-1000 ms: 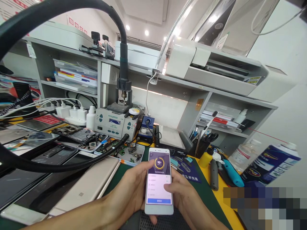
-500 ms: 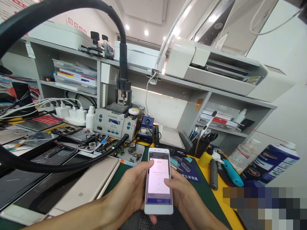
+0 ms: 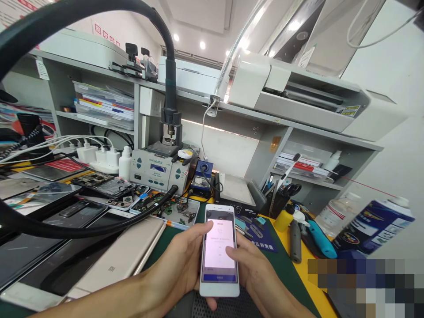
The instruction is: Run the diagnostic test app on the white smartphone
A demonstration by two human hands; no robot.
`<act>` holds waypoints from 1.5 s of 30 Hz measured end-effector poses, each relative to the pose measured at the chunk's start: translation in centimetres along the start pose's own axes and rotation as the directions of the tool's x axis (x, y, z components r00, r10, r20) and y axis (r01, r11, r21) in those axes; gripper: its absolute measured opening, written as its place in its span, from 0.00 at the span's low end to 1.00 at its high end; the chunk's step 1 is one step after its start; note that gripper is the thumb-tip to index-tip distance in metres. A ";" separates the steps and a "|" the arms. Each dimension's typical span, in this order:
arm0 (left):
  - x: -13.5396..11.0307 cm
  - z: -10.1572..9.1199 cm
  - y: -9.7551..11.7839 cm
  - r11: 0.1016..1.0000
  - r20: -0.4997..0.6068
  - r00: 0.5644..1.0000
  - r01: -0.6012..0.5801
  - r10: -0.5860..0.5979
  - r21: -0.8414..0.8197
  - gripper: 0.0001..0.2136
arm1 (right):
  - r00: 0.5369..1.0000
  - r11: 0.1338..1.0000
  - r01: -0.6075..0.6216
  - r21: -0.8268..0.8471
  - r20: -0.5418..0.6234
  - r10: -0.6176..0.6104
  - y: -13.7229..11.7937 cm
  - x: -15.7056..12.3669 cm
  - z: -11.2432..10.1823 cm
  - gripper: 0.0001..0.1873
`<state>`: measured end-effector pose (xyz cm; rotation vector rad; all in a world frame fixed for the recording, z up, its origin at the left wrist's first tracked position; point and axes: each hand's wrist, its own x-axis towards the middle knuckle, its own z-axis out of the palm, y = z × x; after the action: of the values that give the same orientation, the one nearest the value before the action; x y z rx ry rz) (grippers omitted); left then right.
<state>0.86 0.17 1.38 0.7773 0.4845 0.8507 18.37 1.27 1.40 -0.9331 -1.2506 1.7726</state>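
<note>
A white smartphone (image 3: 219, 260) is held upright between both hands, its screen lit with a pale pink-white pop-up box and a blue bar near the bottom. My left hand (image 3: 188, 254) wraps the phone's left side, thumb at the upper left of the screen, with a fingertip showing below the phone's lower edge. Closed round the right side is my right hand (image 3: 253, 263), its thumb over the right edge of the screen. Most fingers are hidden behind the phone. Under it lies a dark perforated pad (image 3: 228, 307) on a green mat (image 3: 288, 274).
Several phones and a gold phone back cover (image 3: 122, 258) lie to the left, beneath a thick black hose (image 3: 82, 232). Behind stand a hot-air station (image 3: 159, 170) and a tray of circuit parts (image 3: 190, 216). Right are a yellow bottle (image 3: 284, 218), a turquoise-handled tool (image 3: 321, 238) and a blue can (image 3: 374, 225).
The small icon and text in the screen's pop-up box look slightly different. Both hands and the phone stay in nearly the same place.
</note>
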 end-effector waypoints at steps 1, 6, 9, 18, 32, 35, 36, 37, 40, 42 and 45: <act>0.0 0.0 0.0 1.000 0.002 1.000 0.001 -0.001 0.000 0.27 | 1.000 1.000 0.003 0.006 0.002 -0.003 0.1 0.0 0.0 0.28; 0.2 0.1 0.1 1.000 0.001 1.000 -0.003 0.003 0.004 0.27 | 1.000 0.999 0.005 0.043 0.008 -0.006 0.2 0.1 -0.1 0.28; 0.0 0.2 0.2 1.000 -0.005 1.000 0.001 -0.001 -0.002 0.26 | 1.000 0.999 0.005 0.032 0.009 -0.006 0.1 0.0 0.1 0.27; 0.0 0.5 0.4 1.000 -0.008 1.000 0.000 0.000 -0.010 0.25 | 1.000 0.999 0.010 0.048 0.013 -0.011 0.0 0.0 0.2 0.26; 0.0 0.5 0.3 1.000 -0.013 1.000 0.002 -0.002 -0.012 0.25 | 1.000 0.999 0.015 0.050 0.019 -0.016 0.1 -0.1 0.0 0.26; 0.0 0.4 0.3 1.000 -0.005 1.000 -0.008 0.008 -0.012 0.25 | 1.000 0.999 0.014 0.039 0.016 -0.015 0.1 0.0 0.1 0.26; 0.0 0.4 0.3 1.000 -0.006 1.000 -0.009 0.009 -0.013 0.25 | 1.000 0.999 0.012 0.034 0.018 -0.012 0.1 0.0 0.1 0.26; 0.0 0.4 0.3 1.000 -0.007 1.000 -0.008 0.008 -0.014 0.25 | 1.000 0.999 0.009 0.032 0.021 -0.010 0.1 -0.1 0.1 0.26; 0.0 0.4 0.3 1.000 -0.004 1.000 -0.005 0.005 -0.008 0.25 | 1.000 0.999 0.008 0.037 0.027 -0.009 0.0 -0.2 0.2 0.26; 0.0 0.5 0.3 1.000 -0.003 1.000 -0.003 0.003 -0.003 0.25 | 0.999 0.999 0.012 0.041 0.031 -0.014 -0.1 -0.2 0.2 0.26; 0.0 0.6 0.4 1.000 -0.016 1.000 0.002 -0.002 -0.004 0.25 | 0.999 0.999 0.018 0.040 0.033 -0.019 -0.1 -0.2 0.2 0.25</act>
<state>1.05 0.11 2.04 0.7662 0.4978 0.8562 18.29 1.05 1.54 -0.8701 -1.2366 1.7992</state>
